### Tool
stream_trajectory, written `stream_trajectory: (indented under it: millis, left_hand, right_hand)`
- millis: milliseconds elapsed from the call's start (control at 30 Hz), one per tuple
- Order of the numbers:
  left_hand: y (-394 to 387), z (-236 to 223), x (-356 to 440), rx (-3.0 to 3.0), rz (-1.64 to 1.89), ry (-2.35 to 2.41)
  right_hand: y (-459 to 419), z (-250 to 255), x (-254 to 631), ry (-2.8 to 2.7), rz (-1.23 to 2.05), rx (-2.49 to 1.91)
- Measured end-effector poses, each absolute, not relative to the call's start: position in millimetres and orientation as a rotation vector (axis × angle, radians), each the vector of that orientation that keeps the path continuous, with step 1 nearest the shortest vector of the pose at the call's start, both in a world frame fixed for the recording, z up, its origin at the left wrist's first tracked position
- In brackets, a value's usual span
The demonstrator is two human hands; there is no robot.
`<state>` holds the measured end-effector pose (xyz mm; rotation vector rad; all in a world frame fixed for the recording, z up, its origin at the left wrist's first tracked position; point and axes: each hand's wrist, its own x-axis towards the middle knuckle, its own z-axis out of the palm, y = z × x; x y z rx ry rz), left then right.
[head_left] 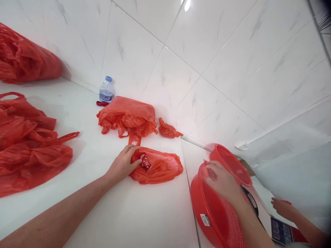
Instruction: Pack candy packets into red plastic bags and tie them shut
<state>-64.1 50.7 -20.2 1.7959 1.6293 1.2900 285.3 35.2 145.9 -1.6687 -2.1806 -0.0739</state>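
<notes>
Bag (165, 167), packet (146, 162) inside, is pinched by the left hand (124, 162), while the right hand (222, 179) grasps something red (212, 174) over the basket (200, 198).

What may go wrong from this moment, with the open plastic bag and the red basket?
The red packet lies near the edge of the open plastic bag that the left hand touches; it might slip out if that edge is pulled.
The right hand, blurred over the red basket, seems to hold a small red item, which could drop.
</notes>
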Motion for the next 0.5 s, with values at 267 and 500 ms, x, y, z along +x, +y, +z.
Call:
stream_trajectory:
  millis: [267, 500]
  left_hand:
    - [49.5, -19.2, -64.0, 1.811, 1.297, 1.624]
    - [46.2, -15.6, -63.8, 1.793, 1.31, 1.618]
  right_hand:
    - [57.7, 102.8, 167.7, -2.636, 0.369, -1.412]
    - [74.6, 62.1, 132.6, -2.53, 0.235, -1.554]
